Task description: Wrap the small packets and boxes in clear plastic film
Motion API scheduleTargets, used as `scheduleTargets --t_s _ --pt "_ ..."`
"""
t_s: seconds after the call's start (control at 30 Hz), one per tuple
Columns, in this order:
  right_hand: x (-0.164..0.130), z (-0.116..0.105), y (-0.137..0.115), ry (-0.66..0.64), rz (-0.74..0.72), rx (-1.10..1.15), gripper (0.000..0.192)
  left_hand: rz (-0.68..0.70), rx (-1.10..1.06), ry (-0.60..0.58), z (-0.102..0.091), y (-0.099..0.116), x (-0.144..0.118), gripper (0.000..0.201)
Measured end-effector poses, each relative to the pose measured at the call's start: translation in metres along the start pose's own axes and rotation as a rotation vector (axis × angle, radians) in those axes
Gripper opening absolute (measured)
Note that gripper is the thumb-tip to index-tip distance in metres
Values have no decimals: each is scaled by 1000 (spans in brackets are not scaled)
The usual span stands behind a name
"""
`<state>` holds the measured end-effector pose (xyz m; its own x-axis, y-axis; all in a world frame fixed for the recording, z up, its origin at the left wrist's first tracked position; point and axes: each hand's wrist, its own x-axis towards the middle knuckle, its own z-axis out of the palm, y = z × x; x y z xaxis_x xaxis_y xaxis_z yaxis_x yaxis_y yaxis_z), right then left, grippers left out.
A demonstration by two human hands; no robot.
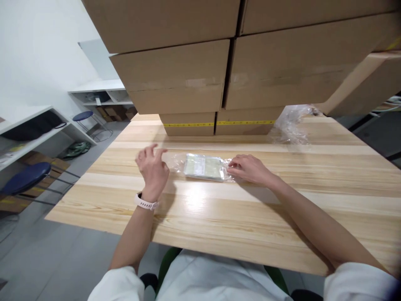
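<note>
Nearest the camera, white sleeves are showing at the bottom edge, cut off by the frame, with a green seat partly hidden beneath them; a wooden table (219, 217) is stretching away from there. The left hand (152, 168), wearing a white wristband (145, 203), is hovering just left of a clear plastic packet (203, 167), fingers loosely curled and spread, thumb and forefinger nearing each other but gripping nothing that can be made out. The right hand (250, 168) is lying flat on the table, fingertips pressing the right end of the packet's wrapping; whether they are pinching the film cannot be told. The packet is lying mid-table between both hands, holding a pale flat item whose label is too blurred to read. Farther back on the right, crumpled clear film (290, 125) is resting beside stacked cardboard boxes (225, 75), which are filling the far side and running out of frame at the top. Off to the left, blue stools (26, 177) and white shelving (34, 129) are standing on the floor, their contents being hard to distinguish
</note>
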<state>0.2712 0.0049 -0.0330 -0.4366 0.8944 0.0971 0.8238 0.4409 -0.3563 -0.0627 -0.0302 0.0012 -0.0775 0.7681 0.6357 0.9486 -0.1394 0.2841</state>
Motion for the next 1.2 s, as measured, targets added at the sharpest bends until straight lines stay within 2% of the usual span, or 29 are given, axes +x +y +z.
scheduleTargets --t_s 0.03,0.07,0.1,0.2,0.27,0.37,0.47,0.57,0.67,0.73,0.77,0.83,0.93,1.03,1.13,1.2 --pt "-1 -2 -3 31 -18 7 29 17 22 90 -2 1 1 48" --pt "-1 -2 -6 72 -36 24 31 57 2 126 -3 4 1 52" --pt "0 0 -10 104 -50 50 35 115 -54 104 -3 8 0 56" --pt "11 11 -21 75 -75 138 56 292 -205 -166 1 23 -3 64" --pt "23 16 -29 -1 -69 175 72 350 -173 -390 7 29 -2 62" --pt "40 19 -41 -122 -21 238 86 329 9 -670 15 26 4 63" --pt "49 18 -49 -123 6 297 89 232 125 -779 15 9 10 67" --pt "46 17 -51 11 -37 331 80 174 1 -717 7 -18 14 67" --pt "28 13 -48 175 -187 294 47 99 -268 -610 -7 -43 17 56" --pt "7 11 -48 280 -316 230 22 42 -426 -557 -16 -51 19 45" --pt "-5 12 -48 321 -371 194 17 19 -487 -538 -20 -53 19 41" --pt "-30 17 -49 364 -455 107 23 -11 -564 -503 -25 -54 20 36" --pt "-63 32 -51 366 -524 -28 30 -32 -543 -434 -26 -51 20 36" --pt "-84 47 -55 320 -568 -105 31 -45 -409 -219 -22 -43 18 48" --pt "-94 48 -64 201 -544 -92 19 25 -444 25 -19 -21 13 54" --pt "-99 37 -70 90 -486 -23 17 139 -595 33 -17 3 5 50"
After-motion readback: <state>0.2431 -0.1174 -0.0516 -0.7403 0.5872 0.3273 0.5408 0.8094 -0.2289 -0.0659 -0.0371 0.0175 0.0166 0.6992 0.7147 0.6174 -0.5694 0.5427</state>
